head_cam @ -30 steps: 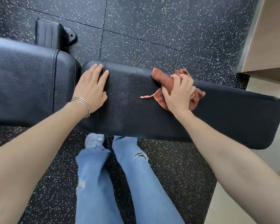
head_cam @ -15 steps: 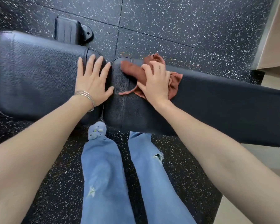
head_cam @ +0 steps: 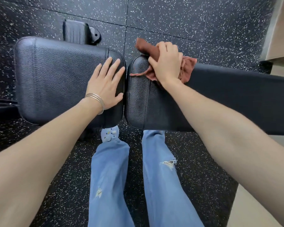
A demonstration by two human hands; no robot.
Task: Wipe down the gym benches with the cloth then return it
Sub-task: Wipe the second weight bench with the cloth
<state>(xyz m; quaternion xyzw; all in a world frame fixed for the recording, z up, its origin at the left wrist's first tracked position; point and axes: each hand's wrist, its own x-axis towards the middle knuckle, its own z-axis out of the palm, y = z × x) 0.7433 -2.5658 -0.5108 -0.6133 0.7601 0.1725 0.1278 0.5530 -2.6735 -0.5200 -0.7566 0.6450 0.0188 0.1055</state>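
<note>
**Cloth stroke has reached the seam end of the long pad**

Nearest the camera: both forearms reach forward over blue jeans [head_cam: 115,174], the legs standing on speckled black floor [head_cam: 170,22].

Left hand [head_cam: 106,82]: flat, fingers spread, palm down on the short seat pad [head_cam: 56,76], at about 9 o'clock from the gap between pads. Holds nothing; judged to be bracing. Thin bangles [head_cam: 95,101] on that wrist. Against the frames one second and half a second back, it has shifted off the long pad, across the gap, onto the seat pad.

Right hand [head_cam: 168,64]: closed around the bunched rust-brown cloth [head_cam: 188,67], pressing it on the long back pad [head_cam: 228,99]. Over the last second it has travelled from mid-pad leftward to the rounded end beside the gap, and now sits up at the far edge.

Cloth relative to fingers: the bulk is under the palm and curled fingers [head_cam: 162,46]. One rolled end sticks out past the fingertips toward 11 o'clock, overhanging the far edge. A loose fold spills out at 3 o'clock and a thin hem trails at 8 o'clock. Whether the thumb pins the cloth from below cannot be told; it is hidden.

Judgement: this pad's top pass is ending; the seat pad is probably next, the return of the cloth still pending.

Farthest: a black ribbed bench foot [head_cam: 77,31] at 12 o'clock beyond the seat pad
</note>
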